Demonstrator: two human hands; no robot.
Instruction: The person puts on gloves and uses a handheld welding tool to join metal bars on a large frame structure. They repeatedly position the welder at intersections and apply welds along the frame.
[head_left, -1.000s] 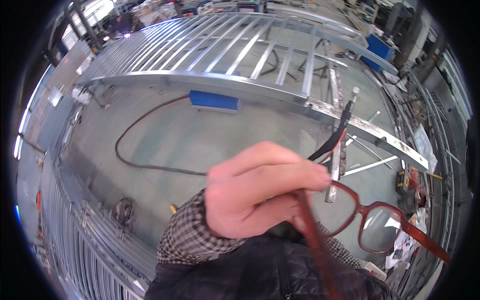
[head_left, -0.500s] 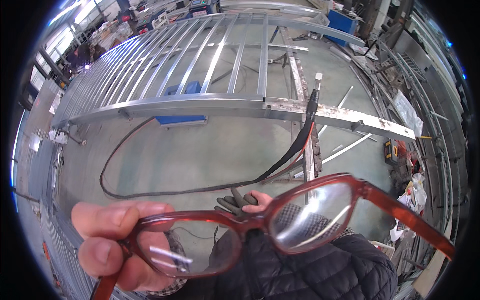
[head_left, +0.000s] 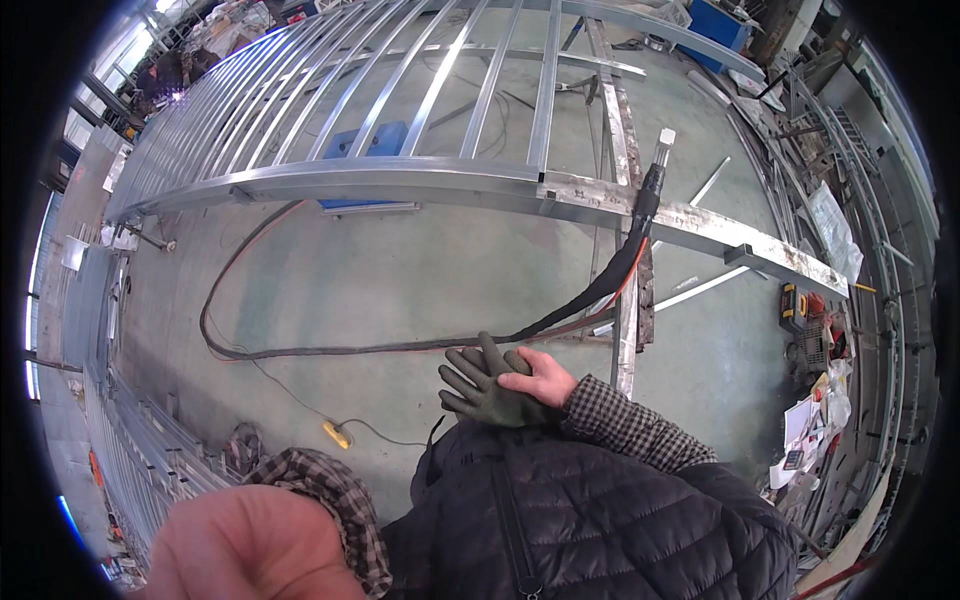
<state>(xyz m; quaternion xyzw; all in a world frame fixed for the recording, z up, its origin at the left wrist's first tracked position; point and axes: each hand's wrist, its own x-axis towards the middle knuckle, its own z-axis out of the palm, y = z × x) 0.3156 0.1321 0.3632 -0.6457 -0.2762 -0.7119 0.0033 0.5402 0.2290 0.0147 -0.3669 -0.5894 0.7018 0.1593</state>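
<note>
The dark green glove (head_left: pixel 488 392) is at the front of the black padded vest (head_left: pixel 620 510), held under the right hand (head_left: pixel 545 380)'s thumb, other fingers hidden; a steady pinch should keep it clear of the black cable (head_left: pixel 400 348). The left hand (head_left: pixel 245 545) is at lower left, fingers out of sight, its hold impossible to tell.

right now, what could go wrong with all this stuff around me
The long black cable loops over the grey floor ahead of you, so a foot might catch it.
Its pale-tipped end appears to rest across the silver metal beam; a tug on the cable could pull it off.
The dark green work glove is held in your bare right hand, not worn, so a loosened grip might drop it.
</note>
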